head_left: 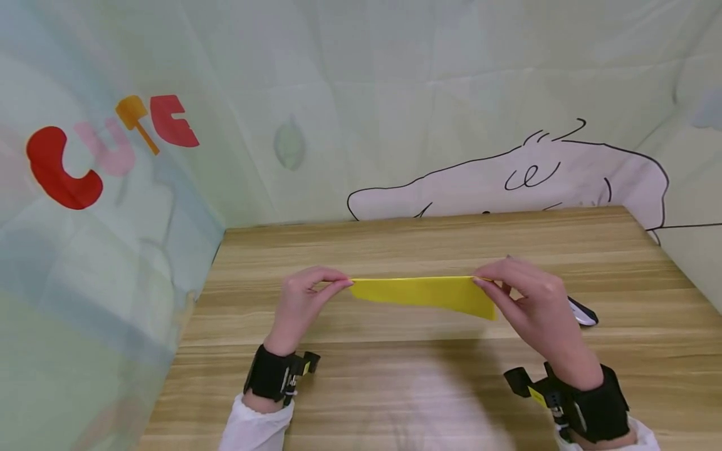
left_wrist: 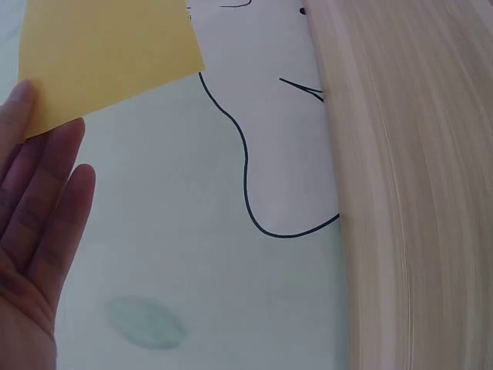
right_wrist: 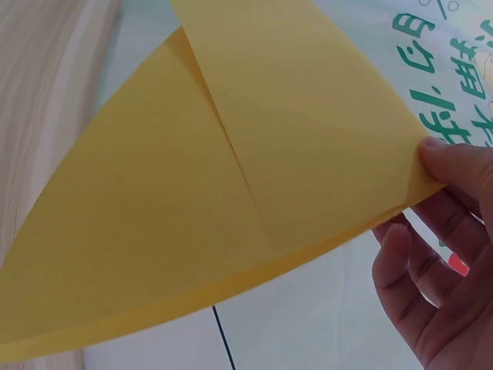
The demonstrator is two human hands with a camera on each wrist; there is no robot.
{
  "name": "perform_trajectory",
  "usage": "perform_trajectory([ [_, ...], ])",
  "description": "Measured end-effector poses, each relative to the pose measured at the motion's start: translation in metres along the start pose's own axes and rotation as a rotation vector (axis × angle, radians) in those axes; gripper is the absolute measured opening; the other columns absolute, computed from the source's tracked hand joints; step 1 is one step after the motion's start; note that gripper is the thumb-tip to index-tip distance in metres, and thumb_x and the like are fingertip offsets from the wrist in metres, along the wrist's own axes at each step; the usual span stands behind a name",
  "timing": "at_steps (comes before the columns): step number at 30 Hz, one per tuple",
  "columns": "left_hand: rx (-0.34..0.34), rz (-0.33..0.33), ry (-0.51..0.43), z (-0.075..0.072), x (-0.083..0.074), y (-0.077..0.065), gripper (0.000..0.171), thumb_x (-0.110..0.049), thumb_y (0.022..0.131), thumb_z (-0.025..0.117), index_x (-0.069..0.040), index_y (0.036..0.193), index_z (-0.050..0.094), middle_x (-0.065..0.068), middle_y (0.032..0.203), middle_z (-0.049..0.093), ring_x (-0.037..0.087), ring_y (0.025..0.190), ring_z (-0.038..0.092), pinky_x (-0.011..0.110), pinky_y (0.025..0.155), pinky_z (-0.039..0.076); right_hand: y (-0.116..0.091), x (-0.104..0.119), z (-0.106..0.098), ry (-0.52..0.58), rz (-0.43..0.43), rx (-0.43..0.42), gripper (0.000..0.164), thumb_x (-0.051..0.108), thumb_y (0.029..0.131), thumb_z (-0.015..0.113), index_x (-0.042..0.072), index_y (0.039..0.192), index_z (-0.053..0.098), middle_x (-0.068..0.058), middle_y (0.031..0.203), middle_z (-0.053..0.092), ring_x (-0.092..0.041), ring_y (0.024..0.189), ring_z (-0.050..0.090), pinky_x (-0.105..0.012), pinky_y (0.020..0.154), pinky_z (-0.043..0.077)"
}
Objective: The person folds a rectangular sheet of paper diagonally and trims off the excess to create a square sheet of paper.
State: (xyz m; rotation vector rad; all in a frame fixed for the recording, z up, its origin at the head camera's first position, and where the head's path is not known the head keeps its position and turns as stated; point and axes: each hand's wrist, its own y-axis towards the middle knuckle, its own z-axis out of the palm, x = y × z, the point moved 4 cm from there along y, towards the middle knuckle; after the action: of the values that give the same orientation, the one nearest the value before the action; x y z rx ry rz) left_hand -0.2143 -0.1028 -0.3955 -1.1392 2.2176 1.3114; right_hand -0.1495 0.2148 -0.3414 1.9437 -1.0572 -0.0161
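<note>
A folded sheet of yellow paper [head_left: 425, 292] is stretched between my two hands above the wooden table. My left hand [head_left: 307, 305] pinches its left end between thumb and fingers; in the left wrist view the paper's corner [left_wrist: 108, 65] lies in that grip. At the other end, my right hand [head_left: 530, 307] pinches the paper's right corner. The right wrist view shows a folded flap of the paper [right_wrist: 300, 116] lying over a wider layer with a curved edge. The paper's upper edge is nearly level in the head view, and its lower edge slants down toward the right.
A black-and-white object [head_left: 583, 312], partly hidden by my right hand, lies on the wooden table [head_left: 350, 388]. Printed cloth [head_left: 395, 125] hangs behind the table and along its sides. A black strap with a small camera sits on each wrist.
</note>
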Motion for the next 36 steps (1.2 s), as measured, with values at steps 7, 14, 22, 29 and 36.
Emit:
perform_trajectory([
  [7, -0.028, 0.037, 0.04, -0.0051, -0.0029, 0.0012, 0.018, -0.007, 0.074, 0.085, -0.009, 0.091, 0.08, 0.004, 0.087, 0.079, 0.014, 0.079, 0.074, 0.035, 0.071, 0.062, -0.0006, -0.0052, -0.0016, 0.047, 0.02, 0.016, 0.033, -0.017, 0.068, 0.08, 0.008, 0.09, 0.078, -0.003, 0.081, 0.074, 0.005, 0.071, 0.044, -0.011, 0.054, 0.035],
  [14, -0.054, 0.043, 0.024, -0.0072, -0.0039, 0.0031, 0.016, -0.009, 0.074, 0.086, -0.009, 0.09, 0.081, 0.003, 0.086, 0.079, 0.014, 0.079, 0.075, 0.033, 0.072, 0.062, -0.0007, -0.0063, -0.0004, 0.063, -0.002, 0.034, 0.026, -0.011, 0.074, 0.079, 0.01, 0.09, 0.077, 0.001, 0.079, 0.072, 0.004, 0.068, 0.039, -0.013, 0.052, 0.03],
  [22, -0.062, 0.008, -0.021, -0.0076, -0.0046, 0.003, 0.015, -0.011, 0.076, 0.085, -0.008, 0.09, 0.08, 0.003, 0.087, 0.079, 0.014, 0.079, 0.075, 0.029, 0.073, 0.062, 0.0004, -0.0047, -0.0002, 0.027, 0.074, 0.015, 0.033, -0.012, 0.069, 0.081, 0.01, 0.093, 0.077, 0.006, 0.072, 0.063, 0.002, 0.059, 0.035, -0.015, 0.05, 0.029],
  [29, -0.027, 0.005, -0.009, -0.0061, -0.0087, 0.0033, 0.016, -0.01, 0.076, 0.084, -0.007, 0.091, 0.08, 0.005, 0.089, 0.079, 0.014, 0.08, 0.075, 0.029, 0.074, 0.062, 0.0003, -0.0059, -0.0004, 0.008, 0.132, -0.011, 0.031, -0.012, 0.069, 0.081, 0.008, 0.093, 0.076, 0.003, 0.072, 0.065, 0.0, 0.057, 0.038, -0.014, 0.05, 0.029],
  [36, 0.045, -0.042, 0.004, -0.0052, -0.0099, 0.003, 0.02, -0.008, 0.078, 0.082, -0.009, 0.098, 0.079, 0.005, 0.093, 0.079, 0.013, 0.08, 0.075, 0.03, 0.076, 0.062, -0.0014, -0.0087, -0.0004, 0.016, 0.132, -0.011, 0.033, -0.014, 0.068, 0.081, 0.008, 0.094, 0.078, 0.007, 0.068, 0.056, 0.001, 0.057, 0.035, -0.016, 0.048, 0.026],
])
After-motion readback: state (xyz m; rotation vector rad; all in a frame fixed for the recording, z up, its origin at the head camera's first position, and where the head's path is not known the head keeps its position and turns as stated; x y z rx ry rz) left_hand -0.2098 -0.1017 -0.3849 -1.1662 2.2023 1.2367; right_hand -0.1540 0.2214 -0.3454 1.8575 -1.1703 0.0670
